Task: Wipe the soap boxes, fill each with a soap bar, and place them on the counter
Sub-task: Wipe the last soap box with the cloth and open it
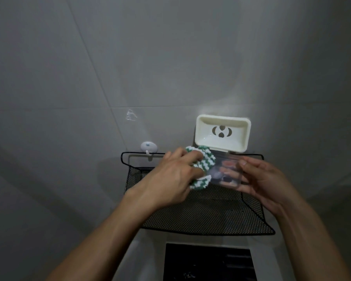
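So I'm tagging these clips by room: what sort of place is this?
Most likely a bathroom or washroom. The wall is large grey tile, a cream soap dish is mounted on it, and a black mesh shelf hangs just below, beside a small white hook.

Mostly grey, black and cream here, with one green and white zigzag cloth

We've got a cloth (199, 167) in green and white chevron stripes under the left hand (170, 177), and the soap box (228, 173) in the right hand (272, 183) is clear see-through plastic, so we see the fingertips through it. Just above both hands is a cream soap dish (223, 134) with darker grey cutouts in its floor. Below the hands we see a black mesh basket (211, 216), and up left of the left hand a white hook (148, 148) with a small blue-grey spot. The tiled wall (89, 67) behind is plain grey with paler grout lines.
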`<state>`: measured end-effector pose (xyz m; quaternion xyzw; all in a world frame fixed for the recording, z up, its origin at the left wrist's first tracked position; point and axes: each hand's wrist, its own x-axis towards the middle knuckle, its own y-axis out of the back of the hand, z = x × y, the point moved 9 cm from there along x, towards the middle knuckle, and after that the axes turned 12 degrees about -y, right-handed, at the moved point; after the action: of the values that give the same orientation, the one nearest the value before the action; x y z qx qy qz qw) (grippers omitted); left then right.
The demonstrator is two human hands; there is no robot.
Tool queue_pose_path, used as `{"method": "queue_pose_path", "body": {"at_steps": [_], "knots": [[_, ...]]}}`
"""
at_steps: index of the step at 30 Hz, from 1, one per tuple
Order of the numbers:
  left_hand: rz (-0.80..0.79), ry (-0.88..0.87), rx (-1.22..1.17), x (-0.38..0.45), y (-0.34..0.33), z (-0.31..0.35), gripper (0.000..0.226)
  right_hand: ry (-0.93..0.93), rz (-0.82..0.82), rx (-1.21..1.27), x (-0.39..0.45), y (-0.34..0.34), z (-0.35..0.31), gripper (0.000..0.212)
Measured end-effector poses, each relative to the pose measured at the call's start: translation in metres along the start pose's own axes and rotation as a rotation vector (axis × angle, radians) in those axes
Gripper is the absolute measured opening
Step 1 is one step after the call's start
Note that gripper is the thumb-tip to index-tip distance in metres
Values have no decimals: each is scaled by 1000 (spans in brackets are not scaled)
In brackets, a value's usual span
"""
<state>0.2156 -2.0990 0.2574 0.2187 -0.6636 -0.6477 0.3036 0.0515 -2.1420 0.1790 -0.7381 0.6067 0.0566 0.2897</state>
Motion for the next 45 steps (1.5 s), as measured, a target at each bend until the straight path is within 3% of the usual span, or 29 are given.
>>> {"method": "queue_pose_path", "body": {"at_steps": [6, 11, 22, 25, 31, 34, 39, 42, 45], "knots": [[7, -127, 76, 10, 2, 18, 47, -11, -38, -68, -1, -9, 2, 27], [-13, 4, 162, 4, -1, -1, 63, -2, -34, -64, 1, -5, -3, 27], [142, 84, 150, -2, -7, 0, 28, -3, -30, 32, 3, -4, 4, 27], [186, 117, 137, -5, -10, 3, 33, 8, -36, 39, 3, -5, 3, 26], [257, 177, -274, -14, -19, -13, 30, -33, 0, 28, 4, 9, 11, 25], [401, 211, -502, -25, -15, -22, 40, -36, 12, 59, 5, 15, 10, 25], [597, 335, -602, -46, -14, -53, 44, 3, 67, 70, -1, 31, 2, 24], [478, 344, -413, -48, -30, -67, 39, 12, 76, 85, -7, 34, 3, 24], [177, 371, -287, -41, -74, -66, 37, 5, 62, 121, -10, 30, 6, 26]]}}
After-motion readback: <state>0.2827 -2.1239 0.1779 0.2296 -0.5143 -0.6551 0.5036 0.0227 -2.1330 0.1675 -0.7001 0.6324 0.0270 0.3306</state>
